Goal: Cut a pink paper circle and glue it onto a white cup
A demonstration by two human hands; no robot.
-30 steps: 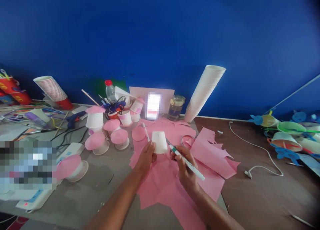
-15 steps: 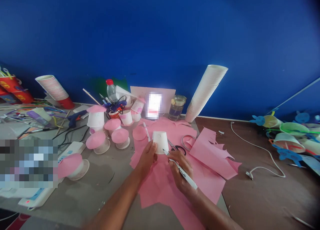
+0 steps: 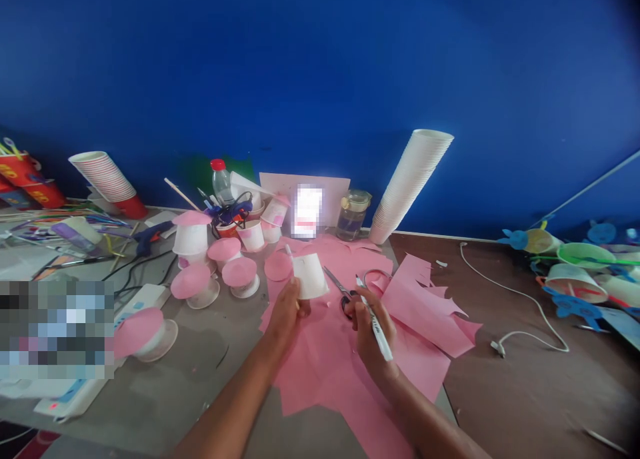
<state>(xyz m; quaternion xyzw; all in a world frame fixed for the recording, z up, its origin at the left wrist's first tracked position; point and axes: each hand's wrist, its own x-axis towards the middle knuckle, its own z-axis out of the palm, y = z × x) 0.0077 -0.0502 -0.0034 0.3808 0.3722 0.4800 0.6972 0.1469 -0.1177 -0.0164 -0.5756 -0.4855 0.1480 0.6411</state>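
Note:
My left hand (image 3: 286,316) is closed round the near left side of a white paper cup (image 3: 311,276), which is turned upside down and tilted to the left. In my right hand (image 3: 374,332) there is a white acrylic marker (image 3: 379,331), its tip pointing up and away from the cup. Its fingertips reach the handles of a pair of scissors (image 3: 336,282); whether they touch, I cannot tell. Pink paper sheets (image 3: 320,372) lie under both hands. A pink paper disc (image 3: 279,266) and a white pen (image 3: 289,251) are just behind the left hand.
Several white cups topped with pink discs (image 3: 239,272) stand to the left, near a power strip (image 3: 95,372). At the back are a lit phone (image 3: 307,212), a glass jar (image 3: 353,216) and a tall leaning cup stack (image 3: 413,186). A white cable (image 3: 520,289) lies right.
The cup has moved slightly left and tipped over to the left in my left hand. My right hand has drawn the marker away from the cup, to the right, beside the scissors.

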